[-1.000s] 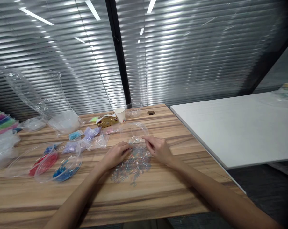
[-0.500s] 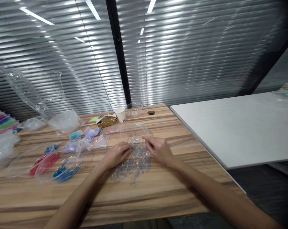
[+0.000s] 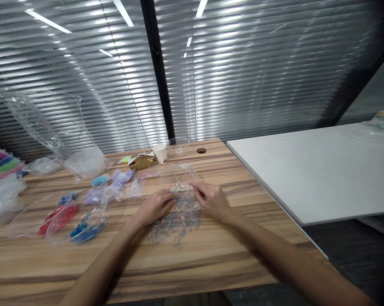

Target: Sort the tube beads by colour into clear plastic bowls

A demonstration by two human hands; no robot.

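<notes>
A clear plastic bowl (image 3: 180, 171) is between my two hands on the wooden table, its near edge beside a spread of small shiny tube-like pieces (image 3: 176, 223). My right hand (image 3: 213, 199) pinches the bowl at its right side, thumb and forefinger together. On the opposite side, my left hand (image 3: 156, 206) has curled fingers closed at the bowl's near left edge; its fingertips are partly hidden. The loose pieces lie below and between both hands, some reaching under the left one.
Left on the wooden table (image 3: 131, 272) sit clear bowls with red pieces (image 3: 60, 219) and blue pieces (image 3: 86, 229), plus small lilac bags (image 3: 122, 177). Farther back stand a paper cup (image 3: 160, 154), a gold packet (image 3: 143, 162) and another clear bowl (image 3: 178, 148). A white table (image 3: 322, 170) adjoins right.
</notes>
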